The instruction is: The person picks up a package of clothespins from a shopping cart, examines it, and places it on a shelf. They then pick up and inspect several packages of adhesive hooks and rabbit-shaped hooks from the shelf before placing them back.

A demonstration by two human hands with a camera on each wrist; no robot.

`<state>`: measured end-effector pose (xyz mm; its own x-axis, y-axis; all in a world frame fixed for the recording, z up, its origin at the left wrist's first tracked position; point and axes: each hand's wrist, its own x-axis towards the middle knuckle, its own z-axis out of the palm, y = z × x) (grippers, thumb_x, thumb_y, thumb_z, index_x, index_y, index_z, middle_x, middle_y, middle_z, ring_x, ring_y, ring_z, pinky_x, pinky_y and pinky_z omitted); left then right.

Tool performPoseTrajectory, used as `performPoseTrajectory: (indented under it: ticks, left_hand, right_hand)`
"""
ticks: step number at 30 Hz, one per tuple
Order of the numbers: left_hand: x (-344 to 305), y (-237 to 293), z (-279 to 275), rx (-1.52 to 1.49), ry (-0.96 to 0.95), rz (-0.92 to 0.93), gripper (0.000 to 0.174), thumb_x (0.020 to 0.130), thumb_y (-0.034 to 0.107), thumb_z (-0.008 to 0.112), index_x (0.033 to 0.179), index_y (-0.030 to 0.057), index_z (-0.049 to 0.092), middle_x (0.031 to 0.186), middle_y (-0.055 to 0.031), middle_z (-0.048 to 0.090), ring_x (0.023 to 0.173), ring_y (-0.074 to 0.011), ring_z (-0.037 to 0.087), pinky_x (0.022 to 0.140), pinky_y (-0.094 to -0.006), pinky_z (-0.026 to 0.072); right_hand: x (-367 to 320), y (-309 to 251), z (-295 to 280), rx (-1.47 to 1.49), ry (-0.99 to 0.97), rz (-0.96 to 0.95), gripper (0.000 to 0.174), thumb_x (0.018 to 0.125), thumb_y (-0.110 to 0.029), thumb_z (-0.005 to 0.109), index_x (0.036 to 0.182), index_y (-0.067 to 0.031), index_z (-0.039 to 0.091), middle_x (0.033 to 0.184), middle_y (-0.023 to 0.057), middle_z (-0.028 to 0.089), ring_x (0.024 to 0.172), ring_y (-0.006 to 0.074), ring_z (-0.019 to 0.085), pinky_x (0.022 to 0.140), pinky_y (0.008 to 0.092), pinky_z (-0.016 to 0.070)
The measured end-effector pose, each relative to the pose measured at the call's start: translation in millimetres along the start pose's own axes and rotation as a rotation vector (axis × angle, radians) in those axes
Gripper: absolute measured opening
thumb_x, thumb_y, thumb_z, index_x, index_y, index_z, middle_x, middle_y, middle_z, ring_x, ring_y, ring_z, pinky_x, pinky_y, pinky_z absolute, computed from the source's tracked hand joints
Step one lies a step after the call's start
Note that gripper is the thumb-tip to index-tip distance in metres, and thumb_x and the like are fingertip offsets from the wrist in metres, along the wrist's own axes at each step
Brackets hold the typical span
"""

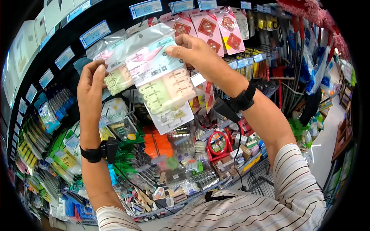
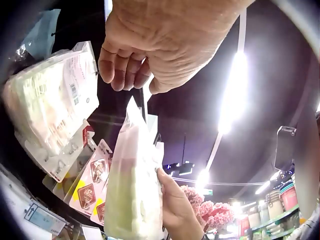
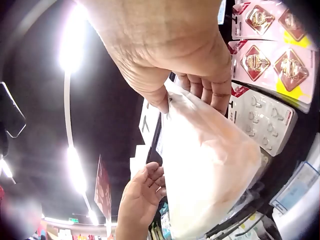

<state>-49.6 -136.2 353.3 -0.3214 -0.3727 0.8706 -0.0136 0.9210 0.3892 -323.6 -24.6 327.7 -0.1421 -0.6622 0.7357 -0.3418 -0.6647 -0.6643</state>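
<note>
My right hand (image 1: pixel 192 52) pinches a clear pack of clothespins (image 1: pixel 163 92) by its upper right edge, thumb on the printed card and fingers behind. Pale green and peach pegs fill its lower half. In the right wrist view the pack's whitish back (image 3: pixel 210 165) hangs below that hand. My left hand (image 1: pixel 91 81) is raised to the left of the pack, its fingers loosely bent with nothing seen in them. Close beside its fingertips is a similar clothespin pack (image 1: pixel 117 79), partly behind the held one. From the left wrist, that other pack (image 2: pixel 55 100) shows to one side of the hand.
Pink hook cards (image 1: pixel 208 29) hang behind the hands, beneath a rail of blue price tags (image 1: pixel 146 8). Below lies a crowded shelf with orange gloves (image 1: pixel 158 142) and a red round-framed item (image 1: pixel 219 145). A wire basket (image 1: pixel 260 179) stands at lower right, near an aisle.
</note>
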Motion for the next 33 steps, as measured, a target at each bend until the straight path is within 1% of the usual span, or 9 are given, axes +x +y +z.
performPoseTrajectory:
  ticks: [4, 5, 14, 18, 20, 23, 27, 30, 33]
  left_hand:
    - [-4, 7, 0, -0.008, -0.043, 0.035, 0.032, 0.101, 0.030, 0.056, 0.118, 0.0047, 0.063, 0.107, -0.0044, 0.066, 0.094, -0.0099, 0.060, 0.074, -0.0223, 0.0449]
    - [-6, 8, 1, -0.012, -0.068, 0.042, 0.031, 0.101, 0.030, 0.056, 0.118, 0.0054, 0.064, 0.106, -0.0035, 0.066, 0.093, -0.0088, 0.059, 0.073, -0.0216, 0.0445]
    - [-3, 23, 17, 0.000, -0.218, 0.062, 0.031, 0.101, 0.030, 0.055, 0.118, 0.0062, 0.065, 0.101, -0.0001, 0.064, 0.086, -0.0066, 0.057, 0.066, -0.0199, 0.0432]
    - [-5, 21, 22, -0.064, -0.221, -0.036, 0.038, 0.102, 0.033, 0.054, 0.125, 0.0029, 0.060, 0.110, -0.0069, 0.064, 0.096, -0.0129, 0.063, 0.073, -0.0254, 0.0504]
    - [-9, 19, 27, -0.129, -0.208, -0.002, 0.047, 0.104, 0.040, 0.048, 0.131, 0.0010, 0.054, 0.118, -0.0111, 0.061, 0.103, -0.0171, 0.064, 0.079, -0.0291, 0.0535]
    - [-17, 17, 34, -0.381, -0.171, -0.038, 0.063, 0.104, 0.050, 0.044, 0.135, -0.0051, 0.048, 0.116, -0.0110, 0.060, 0.101, -0.0163, 0.063, 0.081, -0.0263, 0.0528]
    - [-24, -3, 35, -0.672, -0.113, -0.100, 0.053, 0.103, 0.044, 0.048, 0.132, -0.0002, 0.051, 0.120, -0.0081, 0.061, 0.106, -0.0142, 0.061, 0.089, -0.0268, 0.0502]
    - [-27, 8, 41, -0.793, -0.026, -0.105, 0.045, 0.102, 0.036, 0.055, 0.132, 0.0012, 0.053, 0.123, -0.0072, 0.061, 0.108, -0.0139, 0.061, 0.092, -0.0282, 0.0497]
    - [-30, -1, 35, -0.923, -0.040, -0.203, 0.042, 0.101, 0.027, 0.058, 0.131, -0.0006, 0.051, 0.122, -0.0105, 0.061, 0.106, -0.0169, 0.063, 0.092, -0.0319, 0.0517]
  right_hand:
    - [6, -1, 8, 0.032, 0.023, 0.000, 0.057, 0.088, -0.034, 0.072, 0.120, 0.0103, 0.055, 0.098, 0.0112, 0.064, 0.077, 0.0104, 0.057, 0.067, 0.0242, 0.0475]
    - [6, -1, 9, 0.020, -0.003, 0.000, 0.057, 0.089, -0.038, 0.070, 0.121, 0.0074, 0.056, 0.102, 0.0087, 0.063, 0.088, 0.0104, 0.057, 0.073, 0.0245, 0.0448]
    - [15, -20, 36, -0.175, 0.069, -0.138, 0.055, 0.089, -0.039, 0.070, 0.118, 0.0063, 0.057, 0.097, 0.0066, 0.064, 0.082, 0.0087, 0.057, 0.067, 0.0234, 0.0443]
    - [25, -20, 59, -0.174, 0.170, -0.429, 0.046, 0.084, -0.029, 0.073, 0.106, 0.0078, 0.059, 0.099, 0.0171, 0.067, 0.088, 0.0212, 0.065, 0.077, 0.0337, 0.0517]
    - [21, -30, 72, -0.281, 0.209, -0.498, 0.045, 0.080, -0.027, 0.076, 0.104, 0.0062, 0.058, 0.096, 0.0222, 0.064, 0.088, 0.0332, 0.064, 0.076, 0.0387, 0.0513]
    - [10, -44, 94, -0.515, 0.298, -0.681, 0.038, 0.077, -0.023, 0.074, 0.102, 0.0011, 0.059, 0.096, 0.0182, 0.062, 0.090, 0.0391, 0.061, 0.075, 0.0442, 0.0516]
    - [-12, -48, 113, -0.664, 0.235, -0.760, 0.027, 0.078, -0.014, 0.067, 0.101, -0.0006, 0.059, 0.095, 0.0158, 0.058, 0.090, 0.0364, 0.060, 0.077, 0.0432, 0.0515]
    - [-13, -40, 110, -0.662, 0.123, -0.816, 0.031, 0.083, -0.007, 0.063, 0.112, 0.0013, 0.059, 0.101, 0.0167, 0.058, 0.088, 0.0345, 0.061, 0.074, 0.0398, 0.0513]
    - [-11, -40, 96, -0.578, 0.051, -0.674, 0.030, 0.083, -0.006, 0.063, 0.111, 0.0013, 0.059, 0.103, 0.0146, 0.059, 0.092, 0.0300, 0.062, 0.076, 0.0377, 0.0521]
